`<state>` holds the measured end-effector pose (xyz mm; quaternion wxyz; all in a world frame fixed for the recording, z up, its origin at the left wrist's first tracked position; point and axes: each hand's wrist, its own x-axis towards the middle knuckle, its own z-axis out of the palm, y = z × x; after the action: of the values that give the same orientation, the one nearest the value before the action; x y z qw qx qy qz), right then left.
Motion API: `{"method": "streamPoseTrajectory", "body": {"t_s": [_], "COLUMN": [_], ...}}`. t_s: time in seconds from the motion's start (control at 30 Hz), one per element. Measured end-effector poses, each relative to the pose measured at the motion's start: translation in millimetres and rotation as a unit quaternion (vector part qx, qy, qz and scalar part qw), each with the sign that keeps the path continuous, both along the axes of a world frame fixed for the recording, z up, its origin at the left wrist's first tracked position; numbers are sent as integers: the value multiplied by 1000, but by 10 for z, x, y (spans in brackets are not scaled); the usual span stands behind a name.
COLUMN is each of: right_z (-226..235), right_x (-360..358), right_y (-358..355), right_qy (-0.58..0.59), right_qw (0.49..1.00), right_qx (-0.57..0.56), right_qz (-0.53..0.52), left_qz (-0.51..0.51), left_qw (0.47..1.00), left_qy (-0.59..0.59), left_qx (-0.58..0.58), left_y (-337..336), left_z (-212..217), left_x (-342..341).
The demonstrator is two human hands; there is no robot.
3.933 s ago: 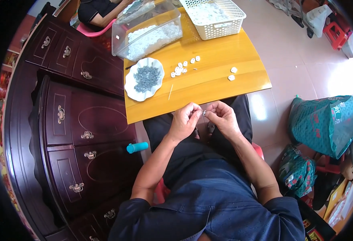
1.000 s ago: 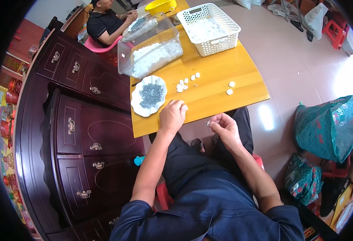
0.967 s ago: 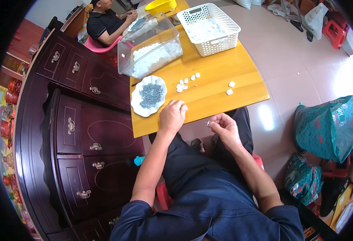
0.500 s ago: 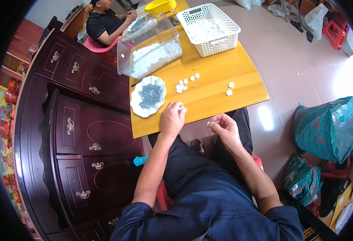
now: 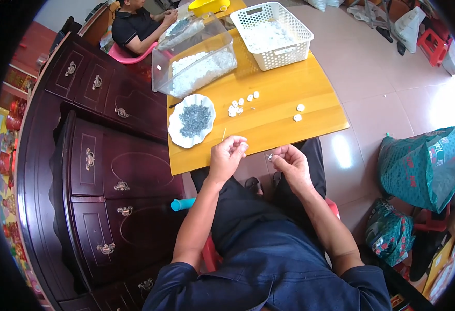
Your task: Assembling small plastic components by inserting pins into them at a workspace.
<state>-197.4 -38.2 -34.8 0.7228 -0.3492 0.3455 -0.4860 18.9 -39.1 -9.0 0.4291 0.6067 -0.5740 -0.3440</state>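
My left hand (image 5: 226, 159), just past the table's near edge, pinches a small round white plastic piece (image 5: 244, 145) between thumb and fingertips. A thin pale sliver (image 5: 224, 134) sticks up by its knuckles; whether the hand holds it I cannot tell. Across a narrow gap, my right hand (image 5: 294, 164) is closed on a small white clip-like piece (image 5: 270, 157), its exact kind too small to make out. Several round white pieces (image 5: 234, 110) lie loosely grouped on the wooden table (image 5: 279, 127), with two more (image 5: 299, 112) to the right. A scalloped white plate (image 5: 174, 127) holds small dark grey parts (image 5: 195, 120).
A clear plastic box (image 5: 160, 78) and a perforated white basket (image 5: 284, 58), both with white pieces, stand farther back. Dark wooden drawers (image 5: 129, 171) line the left. Beyond the box sits another person (image 5: 134, 31). Teal bags (image 5: 419, 166) rest on the right.
My left hand has shifted slightly right, nearer my right hand, its white piece now turned outward. The pale sliver now shows above it. My right hand has barely moved.
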Motion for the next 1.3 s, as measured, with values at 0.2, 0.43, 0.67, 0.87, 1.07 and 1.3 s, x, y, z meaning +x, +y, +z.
{"method": "streamPoseTrajectory", "body": {"t_s": [0.2,0.43,0.67,0.87,1.07,1.3], "right_z": [4,-3,52,29,27,18], "right_x": [-4,-21,-15,-17,-20,-24], "right_y": [8,8,17,13,19,5], "right_qy": [-5,-16,-19,-17,-12,-25], "right_qw": [1000,999,999,999,999,999], "right_qx": [15,20,30,17,21,27], "right_qz": [5,25,29,33,26,16], "left_qz": [-76,-103,-131,-140,-123,-57], "left_qw": [991,982,984,986,983,979], "left_qy": [107,150,114,87,130,183], "left_qx": [5,39,35,26,47,67], "left_y": [150,188,197,214,237,266], "left_z": [71,113,123,165,138,68], "left_x": [-146,-180,-180,-209,-209,-122]}}
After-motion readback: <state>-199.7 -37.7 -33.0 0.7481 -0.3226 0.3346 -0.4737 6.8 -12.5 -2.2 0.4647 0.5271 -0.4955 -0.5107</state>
